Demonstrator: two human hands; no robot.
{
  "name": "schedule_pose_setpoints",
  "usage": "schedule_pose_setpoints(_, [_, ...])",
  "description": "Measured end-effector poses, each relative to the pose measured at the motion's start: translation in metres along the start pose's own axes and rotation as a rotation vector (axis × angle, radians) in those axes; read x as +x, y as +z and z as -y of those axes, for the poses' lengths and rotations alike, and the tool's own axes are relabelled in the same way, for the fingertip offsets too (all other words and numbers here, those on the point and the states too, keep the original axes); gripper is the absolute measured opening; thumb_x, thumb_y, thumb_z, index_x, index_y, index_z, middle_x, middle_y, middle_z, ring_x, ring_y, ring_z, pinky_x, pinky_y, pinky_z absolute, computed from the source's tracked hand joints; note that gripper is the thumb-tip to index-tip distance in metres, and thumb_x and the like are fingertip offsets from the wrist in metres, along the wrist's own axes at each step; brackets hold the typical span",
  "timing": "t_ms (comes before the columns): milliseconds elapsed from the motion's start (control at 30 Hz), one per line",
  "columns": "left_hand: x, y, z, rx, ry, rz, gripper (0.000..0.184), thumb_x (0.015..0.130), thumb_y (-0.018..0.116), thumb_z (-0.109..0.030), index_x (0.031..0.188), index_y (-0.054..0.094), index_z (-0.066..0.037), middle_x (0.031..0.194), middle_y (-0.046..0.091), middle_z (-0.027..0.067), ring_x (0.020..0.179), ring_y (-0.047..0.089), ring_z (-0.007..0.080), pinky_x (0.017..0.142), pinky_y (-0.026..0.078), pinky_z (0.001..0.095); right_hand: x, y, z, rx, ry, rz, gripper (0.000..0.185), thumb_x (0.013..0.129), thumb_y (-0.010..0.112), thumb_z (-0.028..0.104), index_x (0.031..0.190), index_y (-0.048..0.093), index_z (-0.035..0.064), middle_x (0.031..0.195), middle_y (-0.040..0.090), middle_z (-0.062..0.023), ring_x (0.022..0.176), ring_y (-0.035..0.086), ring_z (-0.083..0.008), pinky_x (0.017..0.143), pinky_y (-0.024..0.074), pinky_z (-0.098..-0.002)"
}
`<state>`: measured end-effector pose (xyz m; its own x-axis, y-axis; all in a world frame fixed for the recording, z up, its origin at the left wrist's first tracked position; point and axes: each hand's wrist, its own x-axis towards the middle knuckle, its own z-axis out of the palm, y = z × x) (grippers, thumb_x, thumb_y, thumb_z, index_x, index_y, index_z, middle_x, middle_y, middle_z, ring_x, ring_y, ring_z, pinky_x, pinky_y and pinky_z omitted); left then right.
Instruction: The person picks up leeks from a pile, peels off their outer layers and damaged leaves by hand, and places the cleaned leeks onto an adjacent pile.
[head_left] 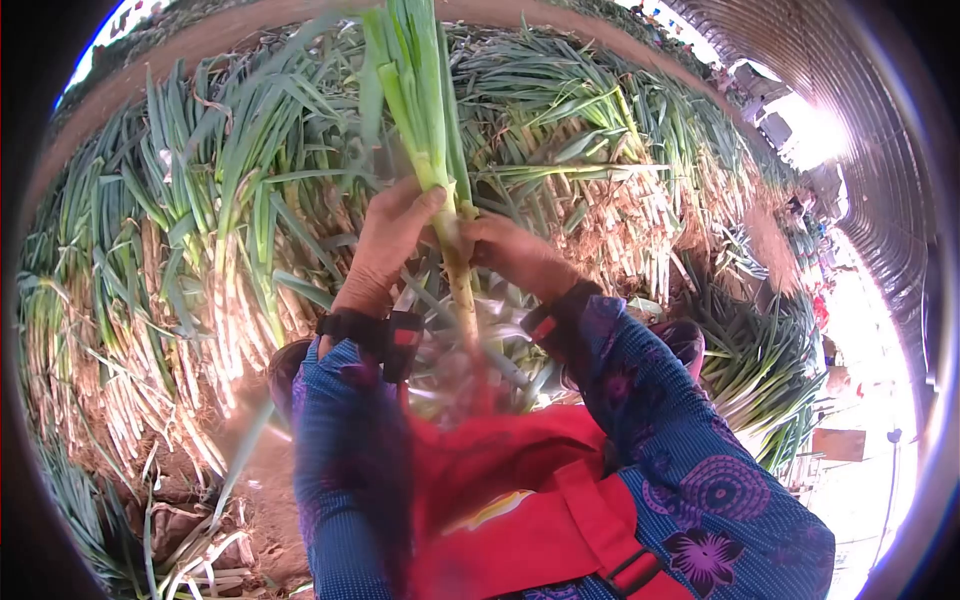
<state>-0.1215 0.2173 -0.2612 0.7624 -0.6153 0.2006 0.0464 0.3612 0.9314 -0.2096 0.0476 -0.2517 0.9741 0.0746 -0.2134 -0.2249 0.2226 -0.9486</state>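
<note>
A long green onion (455, 262) stands nearly upright in front of me, its green leaves at the top and its pale root end pointing down toward my lap. My left hand (388, 238) is closed around the stalk where the leaves begin, thumb across the front. On the other side, my right hand (520, 258) pinches at the same stalk, slightly lower; whether its fingers hold the stalk itself or an outer leaf is hard to make out. The lower end of the stalk is blurred against my red apron (510, 500).
Thick rows of green onions (220, 270) lie on the left, with more green onions (610, 190) at the back right. Loose leaves (500, 340) cover the ground between my knees. A ribbed curved wall (800, 60) rises at right, near a cardboard piece (838, 444).
</note>
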Motion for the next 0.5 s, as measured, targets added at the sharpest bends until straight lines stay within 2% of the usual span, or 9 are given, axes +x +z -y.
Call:
schedule_pose_setpoints(100, [-0.001,0.003,-0.007,-0.068,-0.030,-0.020,0.035,0.092,0.061,-0.023,0.118,0.061,0.001,0.099,0.065,0.0070,0.090,0.062,0.0164,0.081,0.049,0.0301,-0.011,0.013,-0.018,0.090,-0.027,-0.058,0.042,0.095,0.054,0.025,0.129,0.047,0.0013,0.105,0.061,-0.0106,0.094,0.062,-0.0204,0.084,0.0489,-0.0328])
schedule_pose_setpoints(200, [-0.001,0.006,-0.009,-0.216,0.006,-0.025,0.037,0.092,0.060,-0.025,0.119,0.061,0.001,0.101,0.065,0.0067,0.093,0.061,0.0169,0.084,0.047,0.0318,-0.008,0.014,-0.030,0.276,-0.132,-0.062,0.038,0.095,0.054,0.023,0.126,0.049,0.0011,0.102,0.062,-0.0098,0.089,0.062,-0.0187,0.080,0.0497,-0.0320])
schedule_pose_setpoints(300, [0.003,0.005,-0.003,-0.349,0.011,-0.066,0.037,0.091,0.062,-0.026,0.116,0.060,0.001,0.101,0.064,0.0069,0.093,0.061,0.0176,0.084,0.047,0.0323,-0.012,0.034,-0.021,0.289,-0.204,-0.208,0.032,0.095,0.054,0.023,0.118,0.054,0.0009,0.093,0.062,-0.0085,0.083,0.061,-0.0166,0.073,0.0491,-0.0292])
schedule_pose_setpoints(367, [0.008,0.005,0.001,-0.365,0.024,-0.128,0.038,0.088,0.066,-0.027,0.113,0.059,0.001,0.101,0.065,0.0079,0.092,0.060,0.0179,0.083,0.047,0.0322,-0.013,0.038,-0.020,0.093,-0.164,-0.310,0.029,0.095,0.054,0.024,0.112,0.057,0.0010,0.086,0.061,-0.0054,0.080,0.059,-0.0141,0.068,0.0471,-0.0270])
schedule_pose_setpoints(400, [0.009,0.006,0.004,-0.169,0.068,-0.178,0.039,0.086,0.067,-0.027,0.112,0.058,0.001,0.100,0.065,0.0085,0.091,0.060,0.0177,0.083,0.047,0.0321,-0.014,0.040,-0.020,-0.006,-0.144,-0.362,0.027,0.095,0.055,0.024,0.109,0.058,0.0011,0.083,0.060,-0.0039,0.078,0.058,-0.0128,0.066,0.0460,-0.0258])
schedule_pose_setpoints(467, [0.009,0.006,0.012,0.222,0.153,-0.278,0.040,0.082,0.071,-0.026,0.109,0.058,0.001,0.099,0.065,0.0098,0.089,0.060,0.0172,0.081,0.047,0.0320,-0.001,0.044,-0.037,-0.073,-0.292,-0.466,0.027,0.093,0.058,0.024,0.105,0.061,-0.0007,0.081,0.062,-0.0044,0.075,0.056,-0.0119,0.068,0.0457,-0.0267])
schedule_pose_setpoints(500, [0.010,0.004,0.016,0.184,0.156,-0.335,0.041,0.082,0.076,-0.019,0.113,0.057,0.000,0.099,0.063,0.0043,0.086,0.059,0.0112,0.074,0.048,0.0260,0.004,0.045,-0.044,-0.107,-0.360,-0.515,0.028,0.092,0.060,0.023,0.103,0.062,-0.0016,0.080,0.063,-0.0047,0.074,0.055,-0.0115,0.069,0.0455,-0.0271])
